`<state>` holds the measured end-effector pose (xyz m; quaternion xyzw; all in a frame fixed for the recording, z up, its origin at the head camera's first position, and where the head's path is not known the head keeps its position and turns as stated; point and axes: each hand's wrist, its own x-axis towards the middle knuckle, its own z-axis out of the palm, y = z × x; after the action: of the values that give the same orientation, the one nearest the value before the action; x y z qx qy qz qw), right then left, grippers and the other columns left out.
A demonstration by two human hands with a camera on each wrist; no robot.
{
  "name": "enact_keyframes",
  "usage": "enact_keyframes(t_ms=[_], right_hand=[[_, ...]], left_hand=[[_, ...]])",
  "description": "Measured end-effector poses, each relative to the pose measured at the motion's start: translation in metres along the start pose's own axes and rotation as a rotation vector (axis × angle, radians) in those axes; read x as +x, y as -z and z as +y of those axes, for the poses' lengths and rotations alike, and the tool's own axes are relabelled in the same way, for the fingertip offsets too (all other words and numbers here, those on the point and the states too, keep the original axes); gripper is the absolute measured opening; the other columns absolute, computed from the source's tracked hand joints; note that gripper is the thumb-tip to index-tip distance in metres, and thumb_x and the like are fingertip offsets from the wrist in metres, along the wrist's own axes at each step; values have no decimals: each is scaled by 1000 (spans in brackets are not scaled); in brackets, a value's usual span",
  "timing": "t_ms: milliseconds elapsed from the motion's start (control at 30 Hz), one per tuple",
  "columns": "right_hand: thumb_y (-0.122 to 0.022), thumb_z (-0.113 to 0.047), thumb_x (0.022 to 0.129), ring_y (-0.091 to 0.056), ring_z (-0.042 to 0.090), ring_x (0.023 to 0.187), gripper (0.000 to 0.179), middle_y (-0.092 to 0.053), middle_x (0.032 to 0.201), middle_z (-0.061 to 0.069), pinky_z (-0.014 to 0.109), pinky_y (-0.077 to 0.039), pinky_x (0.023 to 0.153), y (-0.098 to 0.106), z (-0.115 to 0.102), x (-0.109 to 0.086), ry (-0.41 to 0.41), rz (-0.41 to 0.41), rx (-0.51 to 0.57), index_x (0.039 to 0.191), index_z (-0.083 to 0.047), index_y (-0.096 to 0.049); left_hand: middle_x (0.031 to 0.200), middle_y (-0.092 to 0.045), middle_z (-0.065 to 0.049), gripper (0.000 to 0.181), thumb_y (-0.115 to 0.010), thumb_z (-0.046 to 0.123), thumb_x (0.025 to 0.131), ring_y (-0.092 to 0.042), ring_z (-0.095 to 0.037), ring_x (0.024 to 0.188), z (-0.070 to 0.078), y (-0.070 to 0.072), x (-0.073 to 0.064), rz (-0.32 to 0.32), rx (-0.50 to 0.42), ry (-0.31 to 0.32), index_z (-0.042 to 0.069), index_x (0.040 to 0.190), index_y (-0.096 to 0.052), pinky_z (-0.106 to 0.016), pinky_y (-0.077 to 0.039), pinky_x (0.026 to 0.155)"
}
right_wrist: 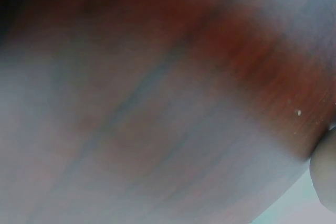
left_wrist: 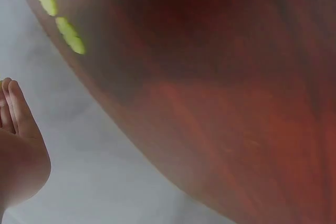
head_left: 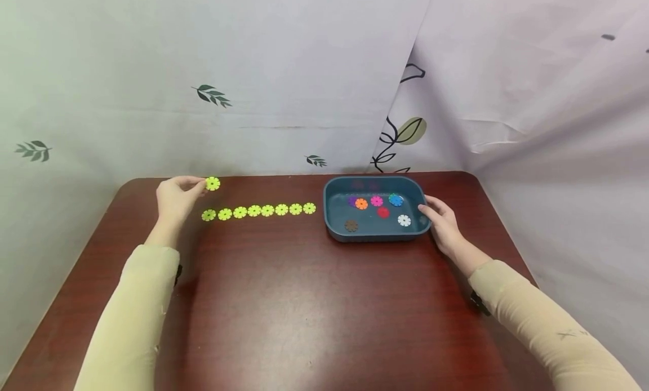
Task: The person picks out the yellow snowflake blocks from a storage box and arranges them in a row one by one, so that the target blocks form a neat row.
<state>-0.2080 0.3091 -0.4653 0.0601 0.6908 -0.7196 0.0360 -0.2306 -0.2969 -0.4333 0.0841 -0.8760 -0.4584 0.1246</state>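
In the head view my left hand point(head_left: 174, 199) pinches a yellow-green flower-shaped disc point(head_left: 213, 183) near the table's back edge. Below it, several like discs point(head_left: 267, 210) form a row running to the right. My right hand point(head_left: 443, 222) grips the right end of a dark blue tray point(head_left: 375, 238), its thumb over the rim. Loose discs lie inside the tray: a white disc point(head_left: 404, 220), a brown disc point(head_left: 351, 226), an orange disc point(head_left: 361, 204) and several others. The left wrist view catches the left hand point(left_wrist: 21, 135) at its edge, fingers close together.
Everything sits on a dark red-brown wooden table point(head_left: 304, 301) with rounded back corners. A pale curtain point(head_left: 263, 98) with leaf prints hangs right behind the table's back edge and along both sides.
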Motion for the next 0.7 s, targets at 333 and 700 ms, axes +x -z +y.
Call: enact_keyframes(t_ms=[333,700], right_hand=[[-63,-17,108,-70,-2,94,44,-67,114,-15,13,-59,84,0,1,0,-5,0,-16,147,-1,-52],[-63,-15,107,-72,-1,93,25,-69,113,-12,14,-60,84,-1,3,2,29,-3,-12,132,-15,-64]], left_hand=[[61,-51,49,42,-63,34,106,-54,25,66,-29,21,-13,2,114,57,-2,123,-77,-9,-44,65],[63,-62,38,41,-65,28,105,-59,23,62,-56,38,-18,-83,140,80,-9,121,-75,-6,-47,62]])
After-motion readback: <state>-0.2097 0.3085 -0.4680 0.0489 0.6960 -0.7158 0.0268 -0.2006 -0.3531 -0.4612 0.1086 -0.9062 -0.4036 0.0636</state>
